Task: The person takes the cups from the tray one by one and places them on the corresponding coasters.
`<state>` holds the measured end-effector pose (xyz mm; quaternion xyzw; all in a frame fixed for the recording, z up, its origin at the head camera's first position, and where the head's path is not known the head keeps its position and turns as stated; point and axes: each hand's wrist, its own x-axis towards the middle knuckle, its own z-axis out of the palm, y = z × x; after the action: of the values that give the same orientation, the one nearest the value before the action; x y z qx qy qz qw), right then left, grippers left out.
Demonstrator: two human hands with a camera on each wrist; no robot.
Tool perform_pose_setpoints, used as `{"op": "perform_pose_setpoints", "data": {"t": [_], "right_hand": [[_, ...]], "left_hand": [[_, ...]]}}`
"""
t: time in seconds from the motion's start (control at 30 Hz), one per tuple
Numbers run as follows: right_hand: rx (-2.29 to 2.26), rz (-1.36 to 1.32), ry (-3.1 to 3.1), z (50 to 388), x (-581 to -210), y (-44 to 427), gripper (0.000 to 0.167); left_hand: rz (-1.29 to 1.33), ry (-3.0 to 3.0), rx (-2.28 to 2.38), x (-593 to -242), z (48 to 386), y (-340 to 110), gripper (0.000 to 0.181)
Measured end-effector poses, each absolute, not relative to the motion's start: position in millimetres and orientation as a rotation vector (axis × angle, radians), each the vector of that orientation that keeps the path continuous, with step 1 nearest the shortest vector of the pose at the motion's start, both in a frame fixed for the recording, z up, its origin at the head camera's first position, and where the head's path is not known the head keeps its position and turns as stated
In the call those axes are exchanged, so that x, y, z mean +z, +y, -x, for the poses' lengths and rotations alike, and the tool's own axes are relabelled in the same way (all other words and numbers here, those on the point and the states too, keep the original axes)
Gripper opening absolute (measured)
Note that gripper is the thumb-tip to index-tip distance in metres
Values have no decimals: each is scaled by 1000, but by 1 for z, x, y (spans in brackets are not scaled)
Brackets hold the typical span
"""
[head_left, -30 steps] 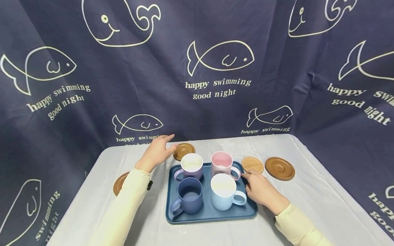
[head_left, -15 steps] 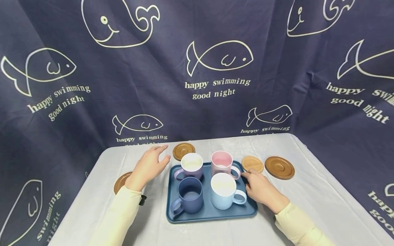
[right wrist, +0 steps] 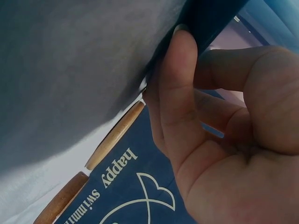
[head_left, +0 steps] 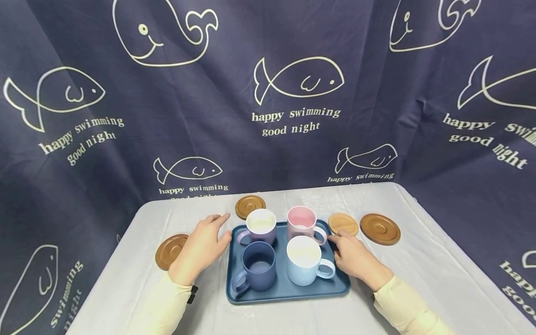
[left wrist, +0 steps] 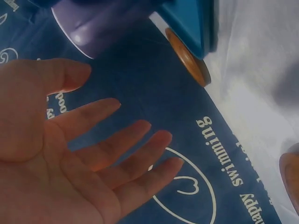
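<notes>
A blue tray [head_left: 289,291] carries a lilac mug [head_left: 268,231], a pink mug [head_left: 298,229], a dark blue mug [head_left: 260,272] and a light blue mug [head_left: 300,270]. My right hand [head_left: 356,258] holds the tray's right edge; in the right wrist view the hand [right wrist: 210,121] has its fingers curled at the rim. My left hand [head_left: 201,249] hovers left of the tray, touching nothing. The left wrist view shows that hand [left wrist: 84,154] with spread, relaxed fingers, the lilac mug [left wrist: 107,28] beyond it.
Round wooden coasters lie around the tray: one at the left [head_left: 169,251], one behind the lilac mug [head_left: 250,207], a paler one [head_left: 343,223] by my right hand and a darker one [head_left: 380,229] further right. A patterned navy cloth [head_left: 293,158] hangs behind the table.
My left hand has drawn back from near the rear coaster, down and toward the left, uncovering more of the left coaster. My right hand and the tray have stayed in place.
</notes>
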<state>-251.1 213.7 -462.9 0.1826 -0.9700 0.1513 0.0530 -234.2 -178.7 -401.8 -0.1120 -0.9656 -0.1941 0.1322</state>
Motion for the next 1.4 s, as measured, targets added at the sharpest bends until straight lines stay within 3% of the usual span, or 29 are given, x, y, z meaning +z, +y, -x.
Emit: {"op": "perform_pose_setpoints", "data": {"t": [0.3, 0.8, 1.4], "right_hand": [[469, -565, -2941, 251, -465, 213, 39], [468, -560, -2970, 252, -465, 215, 39], [462, -571, -2948, 253, -465, 217, 39]], "left_hand": [[273, -2838, -505, -412, 213, -171, 49], [295, -2946, -507, -455, 208, -167, 42], [368, -3017, -536, -459, 206, -165, 48]]}}
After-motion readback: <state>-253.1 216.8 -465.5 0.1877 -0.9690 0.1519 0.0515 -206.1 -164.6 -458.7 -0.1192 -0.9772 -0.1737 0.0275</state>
